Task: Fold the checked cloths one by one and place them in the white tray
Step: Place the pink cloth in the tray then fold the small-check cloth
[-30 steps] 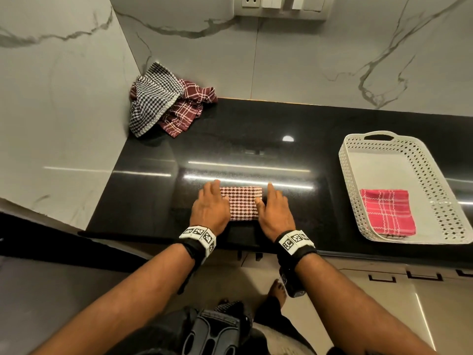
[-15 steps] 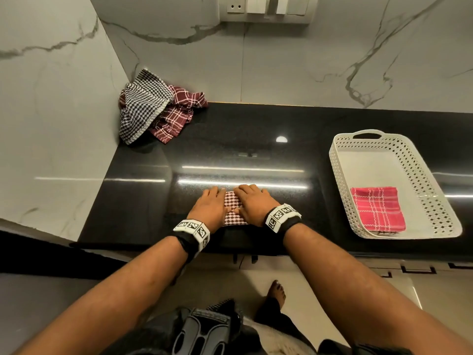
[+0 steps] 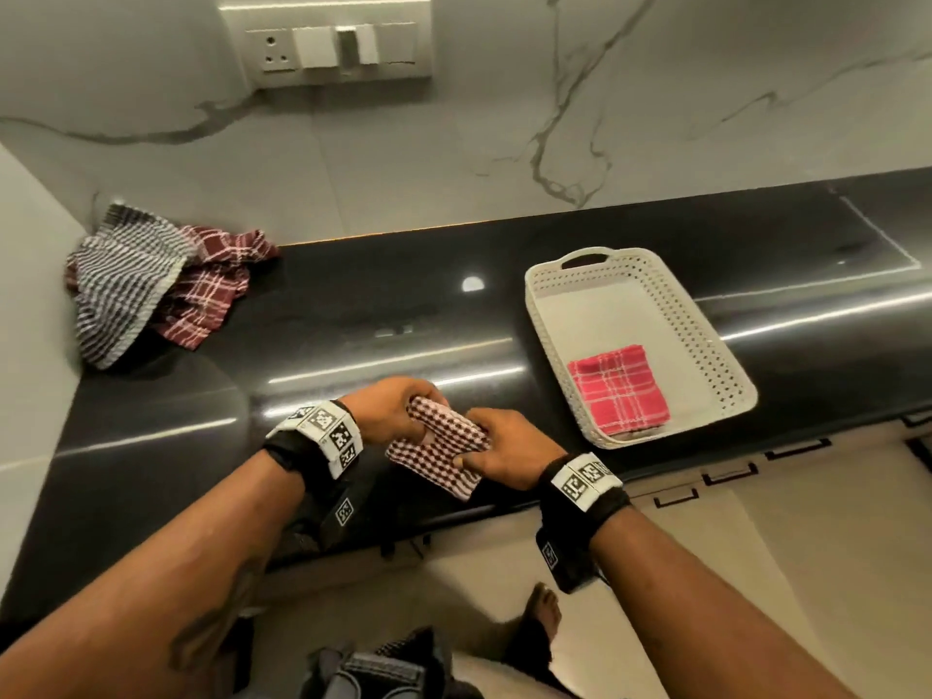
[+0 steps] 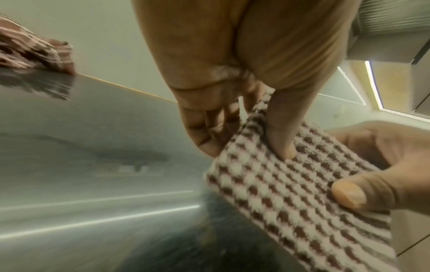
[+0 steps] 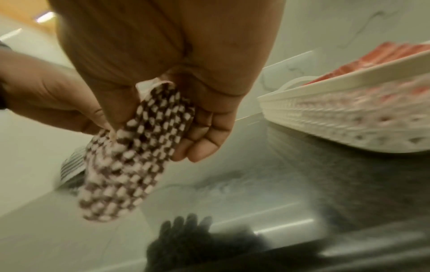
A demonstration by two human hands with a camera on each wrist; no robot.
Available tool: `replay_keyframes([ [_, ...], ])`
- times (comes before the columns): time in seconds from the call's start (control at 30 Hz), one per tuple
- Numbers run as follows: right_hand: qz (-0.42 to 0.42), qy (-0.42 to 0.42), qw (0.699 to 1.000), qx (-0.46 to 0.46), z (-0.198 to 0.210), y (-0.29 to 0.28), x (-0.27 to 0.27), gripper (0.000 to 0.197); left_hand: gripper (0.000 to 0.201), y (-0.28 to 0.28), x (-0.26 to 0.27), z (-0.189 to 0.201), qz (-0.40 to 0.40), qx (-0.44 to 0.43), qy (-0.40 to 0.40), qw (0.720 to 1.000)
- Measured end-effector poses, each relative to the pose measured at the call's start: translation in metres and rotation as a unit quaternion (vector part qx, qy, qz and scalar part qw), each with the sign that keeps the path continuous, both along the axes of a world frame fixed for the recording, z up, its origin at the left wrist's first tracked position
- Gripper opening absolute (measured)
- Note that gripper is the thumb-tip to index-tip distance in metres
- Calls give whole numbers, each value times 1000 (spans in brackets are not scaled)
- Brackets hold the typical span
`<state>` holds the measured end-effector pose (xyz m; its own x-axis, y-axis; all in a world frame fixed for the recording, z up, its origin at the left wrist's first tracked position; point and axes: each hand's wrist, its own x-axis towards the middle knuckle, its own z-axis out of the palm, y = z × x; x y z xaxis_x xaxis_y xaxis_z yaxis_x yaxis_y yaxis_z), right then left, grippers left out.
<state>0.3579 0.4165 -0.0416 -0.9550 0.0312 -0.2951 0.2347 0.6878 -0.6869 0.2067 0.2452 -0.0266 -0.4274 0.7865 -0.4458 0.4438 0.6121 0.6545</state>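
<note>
- Head view: both hands hold a folded maroon-and-white checked cloth [image 3: 438,454] above the front edge of the black counter [image 3: 353,315]. The left hand [image 3: 386,408] grips its far-left end with curled fingers; the right hand [image 3: 507,443] grips its right side, thumb on top. Only this view shows the whole layout: the white tray [image 3: 706,340] stands on the counter to the right of the hands, with a folded red checked cloth [image 3: 618,391] in its near end, and a pile of two unfolded cloths [image 3: 151,290] lies in the far-left corner against the wall, well apart from the hands. A switch plate [image 3: 328,42] is mounted on the marble wall.
- Left wrist view: only here is the pinch plain. The left thumb [image 4: 281,132] presses the cloth's upper face while the fingers [image 4: 204,128] curl beneath its edge; the right thumb [image 4: 353,191] lies on the cloth at the lower right. The counter below is blurred.
- Right wrist view: the cloth appears edge-on, hanging between the right thumb [image 5: 116,108] and the curled fingers [image 5: 204,136], clear of the counter. The tray's perforated wall [image 5: 349,117] stands near on the right, red cloth visible through it, though blurred.
</note>
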Motion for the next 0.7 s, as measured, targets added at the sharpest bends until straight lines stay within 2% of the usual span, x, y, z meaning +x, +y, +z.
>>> replay_keyframes([
  [0.1, -102, 29, 994, -32, 16, 46, 30, 25, 48, 61, 5, 18, 41, 73, -39, 996],
  [0.17, -169, 51, 983, -51, 26, 76, 48, 27, 42, 107, 16, 30, 40, 104, -48, 993],
  [0.27, -270, 69, 955, -100, 41, 129, 74, 23, 38, 186, 36, 42, 28, 123, 9, 992],
  [0.4, -375, 81, 921, -66, 44, 205, 100, 17, 35, 288, 58, 43, -4, 147, 105, 983],
  [0.47, -425, 69, 901, -62, 42, 236, 107, 19, 35, 331, 66, 40, -23, 122, 132, 983],
  [0.53, -442, 56, 895, -22, 38, 261, 111, 17, 38, 367, 74, 34, -35, 77, 153, 985],
  [0.7, -399, -30, 914, 66, 22, 279, 102, 14, 36, 403, 81, 7, -46, -19, 166, 985],
])
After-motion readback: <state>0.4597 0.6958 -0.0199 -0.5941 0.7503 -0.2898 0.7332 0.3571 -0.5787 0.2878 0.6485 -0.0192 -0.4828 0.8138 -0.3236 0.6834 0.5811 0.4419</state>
